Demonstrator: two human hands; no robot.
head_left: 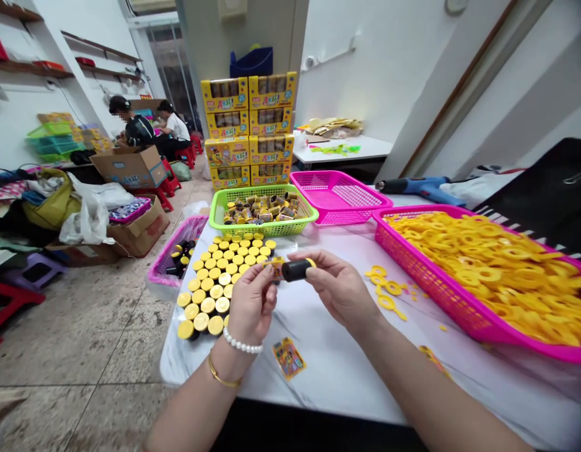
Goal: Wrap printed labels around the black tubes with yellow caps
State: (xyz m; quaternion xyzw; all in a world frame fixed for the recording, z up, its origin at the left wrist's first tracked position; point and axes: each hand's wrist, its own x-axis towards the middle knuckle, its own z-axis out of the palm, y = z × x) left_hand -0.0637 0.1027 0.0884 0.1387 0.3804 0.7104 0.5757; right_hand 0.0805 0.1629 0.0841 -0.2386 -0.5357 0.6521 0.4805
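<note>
In the middle of the view my right hand (340, 285) grips a small black canister (296, 270) with a yellow lid, lying sideways between thumb and fingers. My left hand (253, 298) pinches a small printed label (276, 269), its colours yellow and orange. The label is right at the canister's dark end; whether it touches cannot be told. To the left of my hands stand several rows of black canisters (208, 305) with yellow lids facing up. A flat printed label (289, 358) lies on the white table (337, 383) below my hands.
A pink basket (426, 304) of yellow ring-shaped pieces is at right, with loose yellow rings (387, 301) beside it. Behind are a green basket (215, 213) of labelled canisters, a pink basket (323, 199), a blue heat gun (422, 187) and stacked yellow boxes (227, 150). Two people sit far left.
</note>
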